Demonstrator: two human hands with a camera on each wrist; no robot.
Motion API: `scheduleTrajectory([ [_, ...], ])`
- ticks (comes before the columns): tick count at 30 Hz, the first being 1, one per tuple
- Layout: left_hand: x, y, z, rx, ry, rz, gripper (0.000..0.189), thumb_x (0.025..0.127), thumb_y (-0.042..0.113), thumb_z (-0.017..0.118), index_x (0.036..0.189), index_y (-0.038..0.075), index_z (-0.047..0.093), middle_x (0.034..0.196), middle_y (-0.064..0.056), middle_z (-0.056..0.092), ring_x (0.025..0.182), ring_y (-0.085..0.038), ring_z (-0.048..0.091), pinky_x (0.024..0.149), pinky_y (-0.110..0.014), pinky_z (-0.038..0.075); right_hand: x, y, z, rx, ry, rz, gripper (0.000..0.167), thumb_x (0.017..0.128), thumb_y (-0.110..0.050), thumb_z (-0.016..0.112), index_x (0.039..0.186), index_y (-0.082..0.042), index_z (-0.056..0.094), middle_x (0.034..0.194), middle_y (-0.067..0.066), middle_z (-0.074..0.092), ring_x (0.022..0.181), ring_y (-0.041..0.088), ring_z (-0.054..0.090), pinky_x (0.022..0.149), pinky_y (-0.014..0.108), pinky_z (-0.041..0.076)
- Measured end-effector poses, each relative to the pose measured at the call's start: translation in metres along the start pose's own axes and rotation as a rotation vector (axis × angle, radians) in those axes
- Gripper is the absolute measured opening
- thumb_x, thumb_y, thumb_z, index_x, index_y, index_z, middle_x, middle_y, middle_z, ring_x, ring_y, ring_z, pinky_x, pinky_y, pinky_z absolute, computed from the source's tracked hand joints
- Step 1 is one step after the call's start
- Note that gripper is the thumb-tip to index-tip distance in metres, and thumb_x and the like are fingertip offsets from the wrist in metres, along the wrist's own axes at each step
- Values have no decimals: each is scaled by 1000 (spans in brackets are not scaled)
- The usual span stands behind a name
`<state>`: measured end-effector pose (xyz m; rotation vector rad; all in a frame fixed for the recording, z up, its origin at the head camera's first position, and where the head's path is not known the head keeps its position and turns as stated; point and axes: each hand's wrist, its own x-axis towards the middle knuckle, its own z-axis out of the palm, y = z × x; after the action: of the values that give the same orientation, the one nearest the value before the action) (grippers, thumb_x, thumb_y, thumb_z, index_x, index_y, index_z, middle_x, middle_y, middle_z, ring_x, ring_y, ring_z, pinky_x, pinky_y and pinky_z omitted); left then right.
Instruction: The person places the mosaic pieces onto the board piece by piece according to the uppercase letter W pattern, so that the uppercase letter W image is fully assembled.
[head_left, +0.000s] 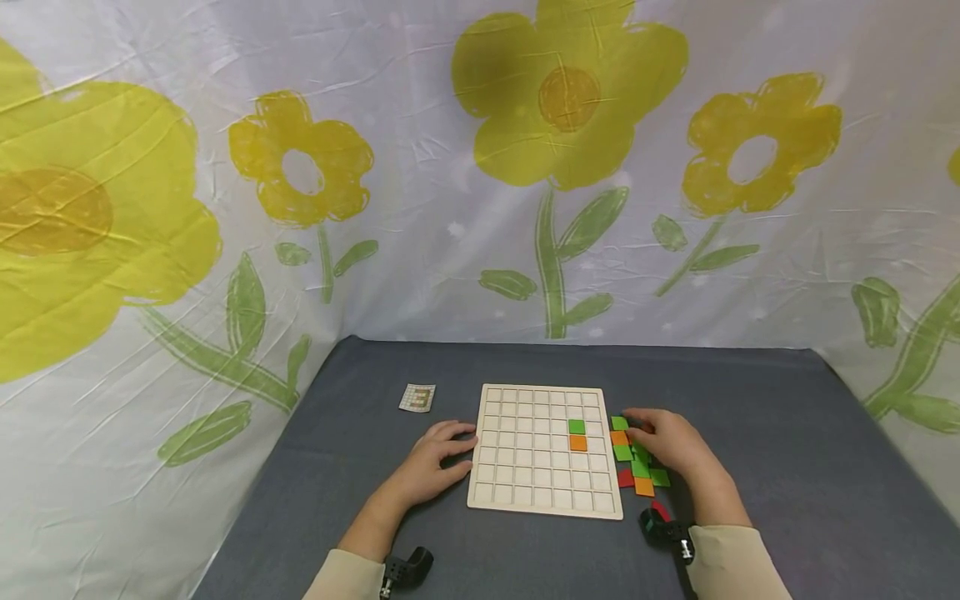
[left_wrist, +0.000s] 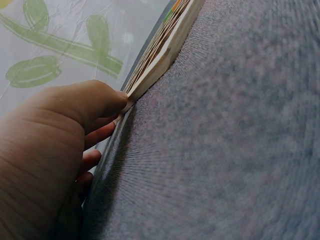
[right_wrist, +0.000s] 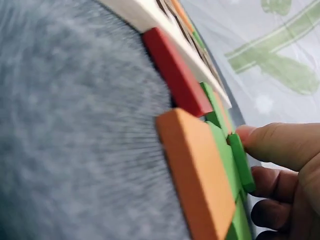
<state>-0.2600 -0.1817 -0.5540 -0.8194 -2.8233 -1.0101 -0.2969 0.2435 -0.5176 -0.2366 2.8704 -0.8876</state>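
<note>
A pale wooden grid board [head_left: 534, 462] lies flat, with one green tile [head_left: 577, 427] directly above one orange tile [head_left: 577, 443] in its right half. My left hand [head_left: 432, 467] rests at the board's left edge, thumb and fingertips touching the rim with relaxed fingers. Over a loose pile of tiles beside the board's right edge is my right hand [head_left: 675, 446]. In the right wrist view its thumb and a finger pinch a green tile [right_wrist: 241, 162] on top of other green ones. An orange tile [right_wrist: 195, 172] and a red tile [right_wrist: 176, 72] lie nearer that camera.
A small printed card [head_left: 417, 397] with a grid pattern lies beyond my left hand. Another red tile [head_left: 660, 509] sits by the right wrist camera [head_left: 663, 529]. Dark grey cloth [head_left: 540, 558] covers the table, and a flowered curtain [head_left: 420, 167] hangs behind it.
</note>
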Motion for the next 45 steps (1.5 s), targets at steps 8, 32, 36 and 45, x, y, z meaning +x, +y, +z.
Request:
scheduleTrajectory([
  [8, 1, 0, -1, 6, 0, 0, 45, 99, 22, 70, 141, 6, 64, 152, -8, 52, 147, -36, 35, 115, -62, 30, 1, -2, 3, -14, 15, 20, 44, 99, -25, 69, 137, -3, 66, 86, 4, 59, 75, 21, 51, 64, 36, 39],
  [32, 0, 0, 0, -7, -8, -11, 44, 100, 22, 69, 141, 6, 64, 152, -8, 51, 147, -36, 34, 115, -64, 29, 1, -8, 0, -85, 46, 105, 45, 95, -26, 73, 132, -1, 69, 96, 10, 68, 79, 25, 55, 65, 38, 45],
  [36, 1, -2, 1, -12, -5, -8, 44, 100, 22, 70, 141, 6, 64, 152, -7, 52, 147, -36, 34, 114, -64, 29, 0, -9, 1, -95, 75, 120, 44, 94, -26, 74, 131, -1, 71, 88, 6, 65, 73, 22, 54, 59, 35, 41],
  [45, 1, -3, 2, -6, 0, -10, 44, 100, 24, 70, 141, 6, 64, 152, -7, 51, 147, -36, 34, 115, -63, 30, -3, -4, -4, -68, 87, 52, 39, 96, -26, 72, 125, 0, 72, 77, 3, 58, 66, 19, 51, 56, 34, 38],
])
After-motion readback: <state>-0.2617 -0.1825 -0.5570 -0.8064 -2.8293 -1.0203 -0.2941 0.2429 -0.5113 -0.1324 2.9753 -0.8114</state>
